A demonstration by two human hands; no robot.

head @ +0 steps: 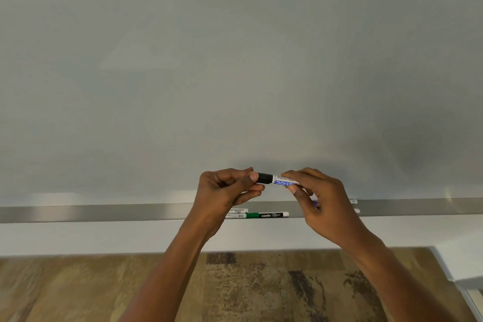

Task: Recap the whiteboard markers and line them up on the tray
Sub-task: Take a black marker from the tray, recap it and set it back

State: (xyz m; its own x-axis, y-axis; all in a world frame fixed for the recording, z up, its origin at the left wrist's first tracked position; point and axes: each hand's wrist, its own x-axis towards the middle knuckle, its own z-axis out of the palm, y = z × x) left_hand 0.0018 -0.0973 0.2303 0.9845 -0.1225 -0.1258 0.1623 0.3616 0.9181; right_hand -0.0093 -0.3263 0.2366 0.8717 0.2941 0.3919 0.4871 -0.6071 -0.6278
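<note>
My left hand [230,188] pinches the black cap [264,178], my right hand [317,193] grips the blue marker [285,182], axis level above the tray [104,213].

The whiteboard [235,60] fills the view above; along its lower edge runs the tray [104,213]; the floor [78,290] lies below. Both hands meet above the tray's middle, the left hand [227,189] at the cap [264,178], the right hand [320,196] on the marker [283,181]; two pens [261,215] lie on the tray between the wrists; two more ends [353,201] show right of the right hand.
</note>
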